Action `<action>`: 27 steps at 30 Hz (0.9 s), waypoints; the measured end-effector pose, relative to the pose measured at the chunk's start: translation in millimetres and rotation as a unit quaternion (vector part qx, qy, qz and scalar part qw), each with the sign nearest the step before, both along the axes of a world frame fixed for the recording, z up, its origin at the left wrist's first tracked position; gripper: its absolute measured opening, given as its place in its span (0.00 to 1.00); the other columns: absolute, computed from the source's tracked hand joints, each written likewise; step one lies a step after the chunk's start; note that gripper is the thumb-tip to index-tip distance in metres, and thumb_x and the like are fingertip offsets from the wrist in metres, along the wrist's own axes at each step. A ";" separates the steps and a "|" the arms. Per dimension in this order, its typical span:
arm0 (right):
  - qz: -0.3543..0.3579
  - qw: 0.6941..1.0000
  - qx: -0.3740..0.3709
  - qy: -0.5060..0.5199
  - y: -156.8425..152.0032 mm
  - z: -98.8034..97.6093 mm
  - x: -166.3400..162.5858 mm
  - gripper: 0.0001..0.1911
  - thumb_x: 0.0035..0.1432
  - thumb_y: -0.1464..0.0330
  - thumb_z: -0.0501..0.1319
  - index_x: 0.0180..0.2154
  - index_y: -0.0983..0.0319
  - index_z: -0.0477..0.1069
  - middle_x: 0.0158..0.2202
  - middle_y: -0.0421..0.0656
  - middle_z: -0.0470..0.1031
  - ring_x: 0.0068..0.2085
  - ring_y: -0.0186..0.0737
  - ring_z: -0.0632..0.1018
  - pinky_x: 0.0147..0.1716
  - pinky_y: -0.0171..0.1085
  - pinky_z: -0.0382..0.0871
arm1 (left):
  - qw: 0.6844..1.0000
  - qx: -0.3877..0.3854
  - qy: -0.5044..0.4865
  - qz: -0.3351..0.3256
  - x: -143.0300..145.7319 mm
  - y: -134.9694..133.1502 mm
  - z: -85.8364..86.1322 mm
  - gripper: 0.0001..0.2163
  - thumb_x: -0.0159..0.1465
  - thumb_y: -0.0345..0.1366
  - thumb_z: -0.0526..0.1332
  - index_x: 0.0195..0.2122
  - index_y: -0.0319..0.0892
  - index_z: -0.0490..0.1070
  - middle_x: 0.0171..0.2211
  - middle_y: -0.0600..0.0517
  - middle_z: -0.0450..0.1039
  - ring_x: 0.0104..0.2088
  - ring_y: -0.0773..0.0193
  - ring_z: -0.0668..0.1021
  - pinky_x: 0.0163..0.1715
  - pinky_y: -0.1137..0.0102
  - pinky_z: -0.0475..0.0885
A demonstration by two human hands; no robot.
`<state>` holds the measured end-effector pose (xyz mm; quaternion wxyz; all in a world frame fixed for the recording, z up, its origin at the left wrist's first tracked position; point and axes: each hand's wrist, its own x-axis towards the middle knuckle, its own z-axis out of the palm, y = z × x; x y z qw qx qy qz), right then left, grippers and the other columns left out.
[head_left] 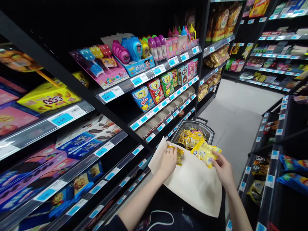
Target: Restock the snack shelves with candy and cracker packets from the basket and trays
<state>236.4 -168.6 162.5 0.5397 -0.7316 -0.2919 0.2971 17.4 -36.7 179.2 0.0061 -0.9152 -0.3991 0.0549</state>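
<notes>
My left hand [168, 160] is closed on the top edge of a cream cloth bag [192, 186], with a yellow snack packet [179, 154] pressed under its fingers at the bag's mouth. My right hand [223, 170] grips another yellow snack packet [204, 152] just above the bag's right side. Beyond both hands stands a grey shopping basket [209, 130] holding several more yellow packets [190, 138].
Black shelves [79, 83] with blue price tags run along the left, stocked with boxed biscuits, candy toys and snack boxes. More shelves [274, 150] with bagged snacks stand close on the right. A pale floor aisle [233, 112] runs ahead past the basket.
</notes>
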 end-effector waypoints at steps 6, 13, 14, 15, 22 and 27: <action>0.045 0.999 0.020 0.020 1.8 1.2 -9.1 0.22 0.49 0.58 0.62 0.45 0.63 0.74 0.29 0.42 0.77 0.31 0.42 0.77 0.32 0.39 0.72 | 1.000 0.024 0.006 0.011 -8.2 6.3 -1.3 0.23 0.59 0.18 0.47 0.57 0.29 0.59 0.53 0.31 0.62 0.47 0.49 0.72 0.42 0.60 0.70; 0.071 0.997 0.005 0.038 -41.7 -12.3 -33.8 0.22 0.51 0.56 0.62 0.43 0.63 0.74 0.32 0.45 0.78 0.31 0.43 0.77 0.30 0.39 0.73 | 1.000 -0.005 0.012 -0.009 -6.3 14.7 -7.2 0.25 0.57 0.21 0.51 0.57 0.34 0.60 0.53 0.36 0.65 0.48 0.51 0.71 0.43 0.61 0.68; 0.073 0.997 -0.003 0.034 -45.9 -17.0 -39.0 0.21 0.51 0.56 0.61 0.43 0.62 0.74 0.32 0.45 0.78 0.30 0.42 0.77 0.29 0.38 0.73 | 1.000 -0.006 0.010 -0.005 -3.7 15.2 -8.4 0.25 0.58 0.21 0.51 0.58 0.33 0.59 0.50 0.36 0.67 0.48 0.50 0.71 0.43 0.60 0.68; 0.076 0.997 -0.011 0.029 -49.3 -21.8 -44.4 0.20 0.52 0.56 0.61 0.42 0.62 0.74 0.31 0.44 0.78 0.29 0.42 0.77 0.28 0.38 0.72 | 1.000 -0.007 0.007 -0.001 -1.0 15.8 -9.5 0.24 0.59 0.22 0.50 0.58 0.32 0.59 0.47 0.36 0.69 0.47 0.50 0.71 0.43 0.59 0.68; 0.107 0.992 -0.063 -0.010 -60.5 -42.4 -69.9 0.12 0.52 0.64 0.56 0.39 0.59 0.73 0.36 0.45 0.79 0.34 0.47 0.79 0.35 0.42 0.71 | 0.998 -0.045 -0.041 0.023 7.5 19.7 -13.2 0.15 0.63 0.23 0.46 0.45 0.34 0.68 0.54 0.34 0.62 0.52 0.48 0.67 0.48 0.54 0.66; 0.095 0.988 -0.117 -0.033 -51.3 -53.0 -72.3 0.07 0.47 0.67 0.58 0.32 0.57 0.69 0.24 0.41 0.74 0.28 0.49 0.75 0.30 0.43 0.65 | 0.985 -0.139 -0.089 0.055 4.2 15.7 -17.1 0.26 0.58 0.19 0.49 0.59 0.32 0.53 0.61 0.31 0.51 0.53 0.49 0.70 0.50 0.56 0.67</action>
